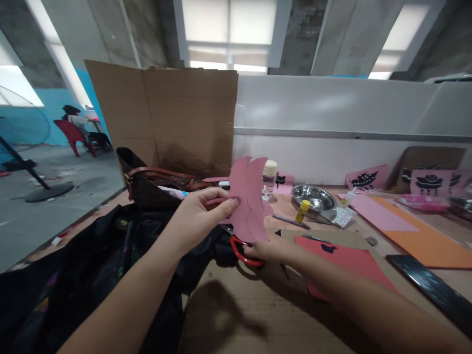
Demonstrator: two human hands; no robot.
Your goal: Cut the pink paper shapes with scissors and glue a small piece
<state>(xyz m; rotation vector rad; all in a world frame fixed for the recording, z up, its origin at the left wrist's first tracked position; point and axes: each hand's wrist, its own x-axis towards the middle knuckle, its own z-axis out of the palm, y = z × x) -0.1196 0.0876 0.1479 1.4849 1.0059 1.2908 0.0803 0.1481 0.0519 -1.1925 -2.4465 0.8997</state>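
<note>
Pink paper (246,206) upright, pinched in left hand (204,214); right hand (263,250) grips red-handled scissors (241,257) just below left, blades mostly hidden. Looks like cutting step; next snip seems to need firm left pinch, paper steady. Yellow glue stick (303,211) beyond right hand.

We see pink paper (248,199) and red scissor handles (240,254) at center, an orange sheet (431,242) and black-figured pink card (427,183) at right.
</note>
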